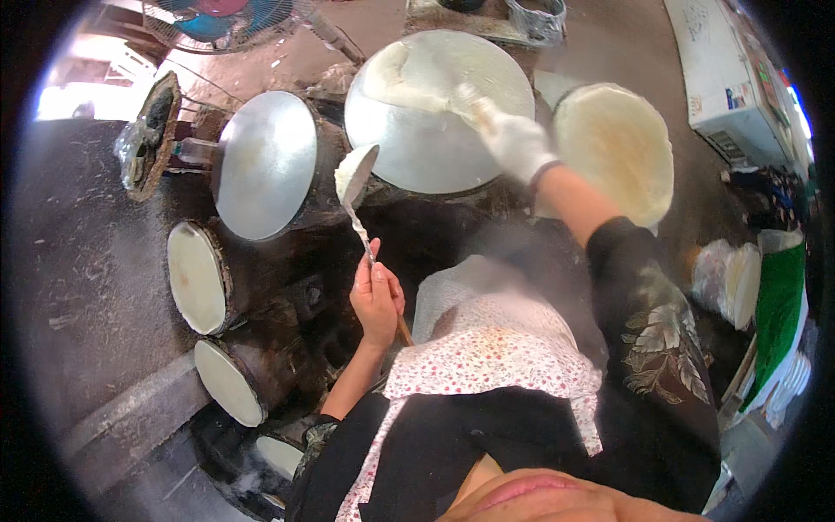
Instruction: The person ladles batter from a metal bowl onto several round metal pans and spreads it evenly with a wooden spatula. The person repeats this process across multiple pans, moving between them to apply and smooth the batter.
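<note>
My left hand (377, 301) is closed around the handle of a metal ladle (357, 179). The ladle's bowl is raised beside the large griddle's left edge, and pale batter coats it. Over the large round metal griddle (417, 150) reaches my right hand (518, 145), in a white glove with a dark cuff. A thick curved band of pale batter (408, 91) runs across the griddle's upper left to the gloved fingers. Those fingers are blurred, so whether they grip anything is unclear. A thin pale film covers the griddle's upper right.
A stack of round thin flatbreads (613, 150) lies to the right. Another round griddle (266, 164) stands left, with smaller pale-topped rounds (197, 279) below it. An electric fan (218, 23) is at the upper left. At the right are a white cabinet (724, 78) and bagged rounds (724, 280).
</note>
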Action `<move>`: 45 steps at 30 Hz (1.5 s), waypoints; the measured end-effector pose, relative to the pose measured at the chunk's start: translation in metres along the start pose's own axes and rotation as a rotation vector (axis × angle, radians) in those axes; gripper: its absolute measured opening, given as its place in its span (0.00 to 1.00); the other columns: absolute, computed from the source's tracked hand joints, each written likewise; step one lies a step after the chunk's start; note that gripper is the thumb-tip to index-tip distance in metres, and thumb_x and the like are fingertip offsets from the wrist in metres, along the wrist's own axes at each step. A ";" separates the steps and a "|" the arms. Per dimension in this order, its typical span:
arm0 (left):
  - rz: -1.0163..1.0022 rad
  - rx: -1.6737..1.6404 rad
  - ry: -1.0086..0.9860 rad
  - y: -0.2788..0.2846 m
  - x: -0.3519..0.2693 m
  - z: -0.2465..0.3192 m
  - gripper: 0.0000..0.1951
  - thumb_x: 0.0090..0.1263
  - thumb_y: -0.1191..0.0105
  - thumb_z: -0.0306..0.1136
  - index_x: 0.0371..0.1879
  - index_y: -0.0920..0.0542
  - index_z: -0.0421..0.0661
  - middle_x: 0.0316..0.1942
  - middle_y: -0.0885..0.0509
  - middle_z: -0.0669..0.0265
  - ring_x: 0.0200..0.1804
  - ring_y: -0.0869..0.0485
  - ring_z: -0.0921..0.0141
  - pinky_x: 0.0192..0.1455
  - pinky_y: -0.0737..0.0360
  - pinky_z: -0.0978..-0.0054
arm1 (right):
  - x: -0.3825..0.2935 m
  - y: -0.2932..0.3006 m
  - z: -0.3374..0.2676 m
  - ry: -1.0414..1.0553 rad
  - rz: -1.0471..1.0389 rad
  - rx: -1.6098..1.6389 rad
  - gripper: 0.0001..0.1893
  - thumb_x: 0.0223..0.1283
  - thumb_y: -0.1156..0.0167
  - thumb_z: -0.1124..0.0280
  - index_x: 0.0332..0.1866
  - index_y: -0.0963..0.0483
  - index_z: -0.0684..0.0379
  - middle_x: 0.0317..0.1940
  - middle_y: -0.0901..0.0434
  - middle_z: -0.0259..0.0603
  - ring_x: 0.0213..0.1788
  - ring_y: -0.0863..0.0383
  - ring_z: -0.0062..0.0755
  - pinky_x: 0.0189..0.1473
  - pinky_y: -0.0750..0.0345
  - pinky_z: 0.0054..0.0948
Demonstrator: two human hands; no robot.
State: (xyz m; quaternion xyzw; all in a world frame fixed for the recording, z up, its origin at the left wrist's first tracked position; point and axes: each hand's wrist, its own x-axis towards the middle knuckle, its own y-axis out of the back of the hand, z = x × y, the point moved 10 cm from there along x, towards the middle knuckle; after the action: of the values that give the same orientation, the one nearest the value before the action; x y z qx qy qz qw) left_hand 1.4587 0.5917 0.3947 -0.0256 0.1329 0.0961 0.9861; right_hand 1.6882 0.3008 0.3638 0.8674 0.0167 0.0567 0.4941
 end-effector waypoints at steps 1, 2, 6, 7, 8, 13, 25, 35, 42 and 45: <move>-0.006 0.011 0.000 -0.006 0.001 0.003 0.22 0.91 0.59 0.35 0.77 0.30 0.39 0.23 0.28 0.75 0.17 0.34 0.83 0.18 0.34 0.83 | -0.002 -0.008 -0.018 0.039 -0.056 0.000 0.26 0.76 0.42 0.59 0.77 0.28 0.33 0.29 0.14 0.52 0.31 0.12 0.54 0.38 0.16 0.50; -0.003 0.006 0.004 -0.007 0.003 0.004 0.22 0.91 0.58 0.34 0.78 0.31 0.39 0.23 0.28 0.75 0.17 0.33 0.84 0.19 0.34 0.84 | -0.002 -0.018 -0.037 0.085 -0.115 0.010 0.25 0.76 0.42 0.58 0.76 0.27 0.35 0.29 0.14 0.51 0.31 0.13 0.54 0.39 0.16 0.49; 0.062 0.010 0.029 0.003 -0.013 0.003 0.23 0.90 0.58 0.33 0.79 0.31 0.39 0.23 0.28 0.75 0.17 0.33 0.85 0.19 0.34 0.85 | -0.029 0.012 -0.046 0.226 -0.139 0.021 0.22 0.77 0.44 0.57 0.74 0.26 0.36 0.29 0.13 0.49 0.31 0.12 0.52 0.36 0.17 0.47; 0.084 0.013 0.026 0.006 -0.018 0.003 0.23 0.90 0.58 0.34 0.78 0.31 0.39 0.23 0.28 0.75 0.17 0.33 0.84 0.19 0.34 0.84 | -0.022 0.018 -0.031 0.179 -0.102 0.040 0.23 0.77 0.44 0.58 0.74 0.26 0.35 0.30 0.13 0.49 0.32 0.12 0.53 0.36 0.17 0.47; 0.088 0.018 0.034 0.007 -0.021 0.003 0.23 0.90 0.58 0.34 0.78 0.31 0.38 0.23 0.29 0.75 0.17 0.34 0.84 0.18 0.34 0.84 | -0.017 0.028 -0.011 0.112 -0.065 0.048 0.23 0.78 0.45 0.58 0.75 0.26 0.35 0.31 0.12 0.50 0.32 0.12 0.54 0.35 0.17 0.47; 0.071 0.039 0.092 0.005 -0.015 -0.006 0.23 0.91 0.59 0.35 0.78 0.32 0.38 0.23 0.29 0.75 0.17 0.34 0.84 0.18 0.34 0.82 | 0.013 -0.030 -0.027 0.155 -0.229 0.072 0.23 0.79 0.44 0.55 0.76 0.27 0.37 0.37 0.11 0.48 0.37 0.11 0.55 0.44 0.16 0.46; 0.187 0.017 0.156 0.032 -0.014 -0.024 0.24 0.90 0.57 0.33 0.80 0.33 0.39 0.23 0.27 0.75 0.18 0.33 0.85 0.19 0.34 0.84 | 0.023 -0.030 -0.036 0.160 -0.399 0.228 0.23 0.75 0.38 0.59 0.73 0.22 0.45 0.46 0.10 0.50 0.47 0.07 0.43 0.52 0.15 0.36; 0.215 0.340 -0.124 0.035 0.126 0.037 0.28 0.89 0.58 0.31 0.86 0.40 0.48 0.21 0.30 0.76 0.19 0.34 0.84 0.20 0.34 0.82 | 0.062 -0.037 -0.045 0.260 -0.481 0.087 0.23 0.75 0.41 0.46 0.70 0.19 0.40 0.48 0.11 0.51 0.48 0.11 0.56 0.52 0.15 0.43; 0.188 0.278 -0.085 0.013 0.153 0.017 0.29 0.88 0.53 0.30 0.86 0.39 0.57 0.23 0.32 0.78 0.23 0.35 0.83 0.25 0.31 0.82 | 0.016 0.010 0.004 0.364 -0.255 0.480 0.22 0.76 0.38 0.52 0.73 0.22 0.33 0.49 0.09 0.43 0.47 0.08 0.45 0.52 0.13 0.36; 0.173 0.345 -0.049 0.007 0.142 0.004 0.30 0.88 0.53 0.29 0.86 0.38 0.60 0.22 0.32 0.78 0.24 0.35 0.83 0.26 0.29 0.81 | 0.028 0.009 0.035 0.204 -0.224 0.162 0.22 0.77 0.39 0.52 0.73 0.23 0.34 0.49 0.09 0.44 0.47 0.08 0.47 0.51 0.13 0.37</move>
State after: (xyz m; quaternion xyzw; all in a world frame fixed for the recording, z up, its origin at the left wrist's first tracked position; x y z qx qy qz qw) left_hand 1.5927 0.6247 0.3610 0.1575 0.1252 0.1567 0.9669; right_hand 1.7203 0.2684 0.3563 0.8868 0.1678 0.0875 0.4217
